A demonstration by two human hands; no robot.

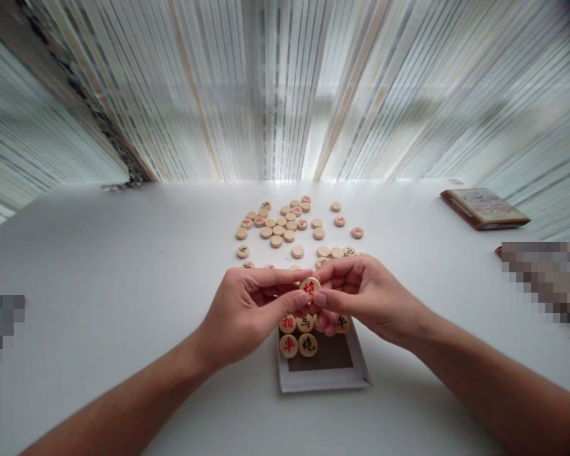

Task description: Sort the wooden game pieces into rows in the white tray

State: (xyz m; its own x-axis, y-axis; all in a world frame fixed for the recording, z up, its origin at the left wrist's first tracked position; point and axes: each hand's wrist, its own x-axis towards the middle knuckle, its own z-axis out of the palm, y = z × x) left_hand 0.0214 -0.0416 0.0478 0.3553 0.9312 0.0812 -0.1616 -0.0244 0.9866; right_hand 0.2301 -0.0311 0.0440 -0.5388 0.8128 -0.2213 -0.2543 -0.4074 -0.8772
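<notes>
Between the fingertips of my left hand (251, 304) and my right hand (356, 288) is a round wooden Chinese chess piece (308, 287) with a red character facing me. Both hands pinch it, thumbs at its lower edge. Below them a shallow white box tray (323, 380) with a dark bottom lies on the table. Several pieces sit in it face up, among them a red-marked piece (288, 346) and a black-marked piece (308, 345) in the nearest row. My fingers hide part of the row behind.
Many loose chess pieces (276, 241) lie scattered on the white table (171, 240) beyond my hands, some face down. A flat brown-edged box (487, 208) rests at the back right. Striped string curtains (285, 88) hang behind the table. Pixelated patches cover things at both sides.
</notes>
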